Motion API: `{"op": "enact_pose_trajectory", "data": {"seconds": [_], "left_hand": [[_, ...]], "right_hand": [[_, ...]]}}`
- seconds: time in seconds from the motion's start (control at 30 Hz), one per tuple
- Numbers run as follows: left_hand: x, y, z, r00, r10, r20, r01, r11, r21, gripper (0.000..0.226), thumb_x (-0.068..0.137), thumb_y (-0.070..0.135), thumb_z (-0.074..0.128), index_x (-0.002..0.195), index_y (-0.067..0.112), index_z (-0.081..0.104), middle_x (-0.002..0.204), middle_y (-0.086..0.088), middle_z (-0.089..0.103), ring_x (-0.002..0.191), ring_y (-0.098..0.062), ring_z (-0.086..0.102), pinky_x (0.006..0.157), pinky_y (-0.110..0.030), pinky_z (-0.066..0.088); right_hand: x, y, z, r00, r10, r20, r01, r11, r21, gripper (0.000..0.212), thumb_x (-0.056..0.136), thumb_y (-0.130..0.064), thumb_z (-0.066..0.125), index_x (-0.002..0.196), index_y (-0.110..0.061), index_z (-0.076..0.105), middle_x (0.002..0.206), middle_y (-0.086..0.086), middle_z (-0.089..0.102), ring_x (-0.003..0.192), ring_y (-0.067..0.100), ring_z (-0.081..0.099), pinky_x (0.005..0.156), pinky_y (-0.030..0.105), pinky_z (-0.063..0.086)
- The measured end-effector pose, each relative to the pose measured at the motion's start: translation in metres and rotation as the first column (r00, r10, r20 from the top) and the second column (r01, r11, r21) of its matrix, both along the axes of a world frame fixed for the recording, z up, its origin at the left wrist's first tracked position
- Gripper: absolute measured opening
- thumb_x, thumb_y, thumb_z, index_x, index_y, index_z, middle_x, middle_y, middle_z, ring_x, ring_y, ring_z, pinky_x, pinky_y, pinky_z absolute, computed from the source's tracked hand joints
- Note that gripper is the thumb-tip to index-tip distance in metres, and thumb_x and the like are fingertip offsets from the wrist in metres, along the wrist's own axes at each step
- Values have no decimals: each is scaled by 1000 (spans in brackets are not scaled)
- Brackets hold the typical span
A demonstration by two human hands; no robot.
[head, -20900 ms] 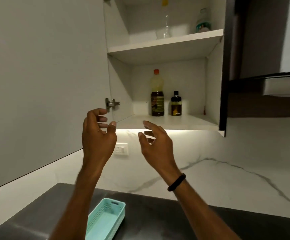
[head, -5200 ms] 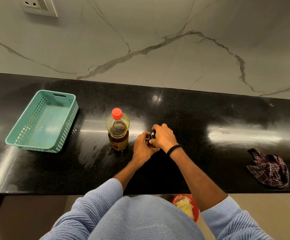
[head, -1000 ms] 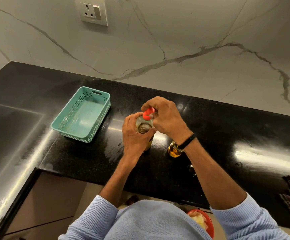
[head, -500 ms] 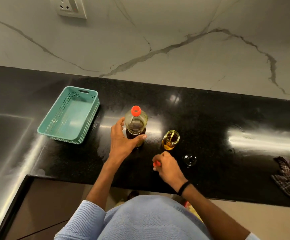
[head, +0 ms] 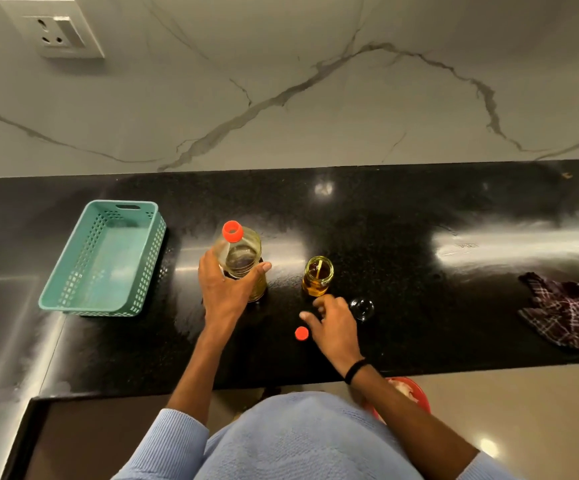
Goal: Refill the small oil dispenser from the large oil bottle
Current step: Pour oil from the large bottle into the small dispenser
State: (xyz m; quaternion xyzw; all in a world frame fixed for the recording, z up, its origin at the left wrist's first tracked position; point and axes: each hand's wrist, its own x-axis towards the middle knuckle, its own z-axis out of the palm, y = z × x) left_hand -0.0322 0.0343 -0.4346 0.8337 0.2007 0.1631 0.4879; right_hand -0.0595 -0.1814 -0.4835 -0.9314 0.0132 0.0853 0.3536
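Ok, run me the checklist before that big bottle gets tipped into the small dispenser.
1. Large oil bottle uncapped: ok. Its neck is open and the red cap lies on the counter.
2. Small dispenser open: ok. Its mouth is uncovered, and a round top, likely its lid, lies beside it.
3. Grip on the bottle: ok. The left hand is wrapped round its body.
4. Dispenser steadied: not ok. The right hand holds nothing and is off the dispenser.
5. Room left in the dispenser: cannot tell from above.
6. Cloth for spills: ok. It lies on the counter to the right.
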Motion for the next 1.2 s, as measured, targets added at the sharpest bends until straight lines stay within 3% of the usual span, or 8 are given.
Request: {"op": "enact_pose_trajectory", "data": {"seconds": [0.1, 0.3, 0.47, 0.67, 0.83, 1.0, 1.1, 1.2], "left_hand": [[6, -6, -1, 999, 20, 31, -18, 998, -55, 94, 52, 73, 82, 128, 33, 43, 124, 3, 54, 115, -18, 55, 95, -46, 52], [13, -17, -12, 995, 86, 59, -78, 990, -119, 89, 60, 60, 87, 131, 28, 44, 122, 2, 57, 112, -16, 58, 96, -42, 52], [15, -26, -10, 986, 122, 114, -107, 986, -127, 77, 69, 42, 87, 132, 21, 47, 121, 1, 62, 107, -10, 61, 92, -18, 48], [17, -25, -8, 982, 133, 135, -129, 991, -35, 66, 68, 35, 86, 122, 19, 52, 116, -2, 65, 101, -14, 63, 89, -28, 53], [20, -28, 16, 977, 37, 211, -62, 992, 110, 66, 64, 20, 91, 118, 17, 54, 107, 0, 64, 93, -10, 59, 82, -7, 39], [24, -20, 57, 967, -100, 234, 38, 966, 255, 63, 62, 21, 90, 114, 18, 56, 97, 10, 61, 81, -7, 58, 76, -12, 44], [30, -11, 81, 953, -189, 239, 91, 925, 369, 64, 63, 26, 90, 116, 15, 56, 98, 6, 63, 82, -8, 58, 75, -6, 38], [34, -4, 101, 935, -269, 233, 139, 879, 457, 62, 64, 29, 89, 115, 15, 56, 97, 2, 64, 80, -12, 59, 72, -22, 47]], "right_hand": [[11, 0, 6, 972, -227, 57, 218, 968, 127, 59, 77, -35, 82, 121, -22, 45, 114, -2, 45, 100, 12, 53, 86, 32, 53], [42, 18, -5, 942, -334, -33, 331, 907, 260, 98, 63, -29, 92, 140, -15, 33, 135, 8, 44, 121, 19, 47, 100, 25, 41], [57, 23, -17, 943, -332, -40, 327, 890, 319, 86, 62, -29, 92, 132, -22, 42, 126, -1, 56, 117, 15, 55, 95, 21, 41], [60, 18, -17, 948, -316, -43, 314, 901, 299, 69, 65, -33, 89, 123, -24, 52, 114, -4, 64, 106, 14, 60, 85, 21, 41], [65, 8, -6, 962, -271, -35, 269, 914, 303, 67, 63, -33, 90, 119, -27, 54, 110, -7, 66, 105, 12, 61, 89, 24, 44], [69, -7, 28, 987, -158, 19, 140, 919, 367, 66, 62, -27, 90, 119, -27, 58, 109, -10, 66, 103, 7, 61, 96, 27, 49], [71, -13, 57, 994, -94, 54, 65, 920, 387, 65, 62, -30, 91, 118, -30, 58, 107, -14, 65, 100, 4, 61, 89, 17, 46], [75, -19, 82, 998, -27, 60, 0, 914, 406, 66, 63, -29, 92, 119, -30, 57, 107, -16, 64, 97, -4, 58, 80, 5, 40]]}}
